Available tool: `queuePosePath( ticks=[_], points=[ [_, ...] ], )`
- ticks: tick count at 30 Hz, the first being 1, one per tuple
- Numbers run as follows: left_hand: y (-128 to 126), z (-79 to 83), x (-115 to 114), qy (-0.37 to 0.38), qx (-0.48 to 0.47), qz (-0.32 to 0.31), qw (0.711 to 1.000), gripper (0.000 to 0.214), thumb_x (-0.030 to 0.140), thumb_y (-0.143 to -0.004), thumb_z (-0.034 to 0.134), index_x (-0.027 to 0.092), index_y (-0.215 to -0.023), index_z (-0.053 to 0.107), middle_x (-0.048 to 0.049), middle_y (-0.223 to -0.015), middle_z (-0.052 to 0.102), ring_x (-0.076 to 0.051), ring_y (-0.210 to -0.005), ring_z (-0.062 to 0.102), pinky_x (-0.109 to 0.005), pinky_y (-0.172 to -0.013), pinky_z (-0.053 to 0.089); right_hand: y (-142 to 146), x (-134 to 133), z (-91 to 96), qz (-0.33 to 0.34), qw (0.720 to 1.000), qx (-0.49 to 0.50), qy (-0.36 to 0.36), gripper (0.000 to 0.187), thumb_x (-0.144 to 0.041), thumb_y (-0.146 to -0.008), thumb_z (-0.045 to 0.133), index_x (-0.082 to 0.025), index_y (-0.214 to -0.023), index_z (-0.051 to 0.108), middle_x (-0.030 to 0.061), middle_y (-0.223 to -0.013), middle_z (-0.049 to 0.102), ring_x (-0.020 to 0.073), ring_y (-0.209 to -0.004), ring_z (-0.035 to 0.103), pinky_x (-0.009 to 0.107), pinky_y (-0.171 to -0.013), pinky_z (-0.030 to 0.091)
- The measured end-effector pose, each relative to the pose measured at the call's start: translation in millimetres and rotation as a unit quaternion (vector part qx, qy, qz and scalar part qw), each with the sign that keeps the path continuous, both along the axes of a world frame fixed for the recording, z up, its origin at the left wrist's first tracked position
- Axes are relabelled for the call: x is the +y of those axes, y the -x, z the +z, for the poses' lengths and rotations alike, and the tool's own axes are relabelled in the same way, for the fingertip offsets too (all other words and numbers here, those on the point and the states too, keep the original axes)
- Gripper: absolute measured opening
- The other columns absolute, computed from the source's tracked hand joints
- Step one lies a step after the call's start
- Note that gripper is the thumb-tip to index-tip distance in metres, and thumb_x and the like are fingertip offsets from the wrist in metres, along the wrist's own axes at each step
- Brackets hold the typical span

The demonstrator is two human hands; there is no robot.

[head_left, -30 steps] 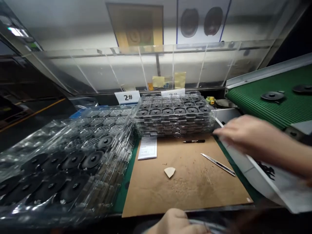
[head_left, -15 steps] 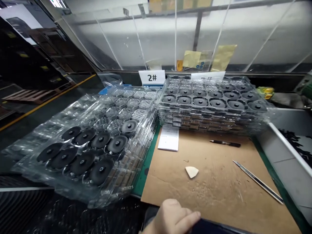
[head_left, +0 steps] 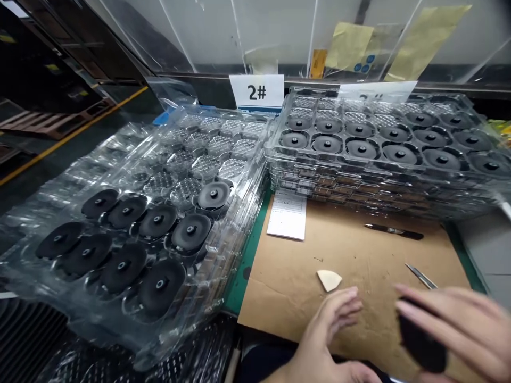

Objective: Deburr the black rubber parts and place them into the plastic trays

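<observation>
At the near left of the bench, a slumped stack of clear plastic trays (head_left: 131,175) shines with thin, creased sheeting; its dimpled, diamond-textured pockets hold round black discs (head_left: 159,284) with small central hubs in the nearer rows, while the far pockets show only the waffled plastic. Beyond it stands a white "2#" card (head_left: 256,91). On the brown cardboard sheet (head_left: 351,324), which lies over a green mat (head_left: 247,276), a paper slip (head_left: 286,215) sits at the far edge, just before the right stack of ridged clear trays (head_left: 383,159), whose top layer holds rows of the same black discs. The left hand (head_left: 323,340) hovers at the near edge of the cardboard, its fingers (head_left: 339,311) spread and empty, close to a cream, rounded triangular scrap (head_left: 329,280). Farther right lie a slim black pen (head_left: 393,231) and a steel blade (head_left: 421,275). At the near right, the right hand (head_left: 455,330) holds a blurred black rounded piece (head_left: 422,340), its fingers (head_left: 447,308) pressed together across the top; the thumb is hidden.
</observation>
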State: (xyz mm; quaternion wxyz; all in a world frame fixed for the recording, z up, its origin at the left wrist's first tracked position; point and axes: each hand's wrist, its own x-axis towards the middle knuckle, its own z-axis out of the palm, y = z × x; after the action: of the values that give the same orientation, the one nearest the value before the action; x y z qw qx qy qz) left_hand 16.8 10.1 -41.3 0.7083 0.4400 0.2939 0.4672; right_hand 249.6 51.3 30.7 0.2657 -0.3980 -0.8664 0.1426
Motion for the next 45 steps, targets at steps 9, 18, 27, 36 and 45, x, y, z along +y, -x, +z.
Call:
queuePosePath(
  ticks=[9,18,27,36,45],
  points=[
    [10,-3.2,7,0.242,-0.144,0.049,0.958,0.069,0.029,-0.056,0.083,0.027,-0.119,0.053,-0.0136,-0.133,0.049,-0.028,-0.116,0.054,-0.041,-0.100,0.039,62,-7,-50.8,0.016,0.991,-0.029,0.127,0.078,-0.048,-0.078,0.061,-0.021,-0.142,0.025,0.0083,-0.124,0.056,0.0216,-0.110,0.056,0.030,-0.088,0.052],
    [50,-6.8,32,0.333,-0.197,0.216,0.896,0.058,0.033,-0.076,0.068,0.026,-0.128,0.044,-0.0128,-0.133,0.050,-0.031,-0.122,0.048,-0.048,-0.107,0.030,92,-27,-130.0,-0.144,0.976,-0.030,0.160,0.028,-0.026,-0.090,0.045,-0.023,-0.115,0.057,0.0129,-0.123,0.049,0.0196,-0.093,0.061,0.035,-0.076,0.055],
    [36,1.1,41,0.330,-0.179,0.201,0.905,0.061,0.032,-0.070,0.074,0.024,-0.126,0.051,-0.0115,-0.134,0.050,-0.027,-0.120,0.050,-0.042,-0.106,0.034,98,23,-67.2,-0.124,0.946,0.152,0.257,0.021,-0.024,-0.087,0.053,-0.024,-0.106,0.061,0.0039,-0.094,0.064,0.0147,-0.083,0.061,0.024,-0.070,0.052],
    [33,13.1,41,0.333,-0.145,0.184,0.913,0.058,0.024,-0.063,0.079,0.024,-0.117,0.058,-0.0068,-0.116,0.063,-0.025,-0.107,0.060,-0.032,-0.093,0.047,136,29,-17.2,-0.009,0.963,0.172,0.207,0.026,-0.008,-0.085,0.048,-0.015,-0.107,0.058,0.0044,-0.085,0.061,0.0128,-0.076,0.055,0.025,-0.068,0.047],
    [31,27.3,49,0.326,-0.135,0.128,0.927,0.070,0.032,-0.051,0.084,0.025,-0.116,0.060,-0.0057,-0.113,0.065,-0.025,-0.102,0.063,-0.033,-0.093,0.048,132,20,-6.8,-0.024,0.964,0.210,0.161,0.029,-0.003,-0.081,0.048,-0.011,-0.107,0.058,0.0061,-0.084,0.061,0.0134,-0.072,0.051,0.027,-0.066,0.045]
  ],
)
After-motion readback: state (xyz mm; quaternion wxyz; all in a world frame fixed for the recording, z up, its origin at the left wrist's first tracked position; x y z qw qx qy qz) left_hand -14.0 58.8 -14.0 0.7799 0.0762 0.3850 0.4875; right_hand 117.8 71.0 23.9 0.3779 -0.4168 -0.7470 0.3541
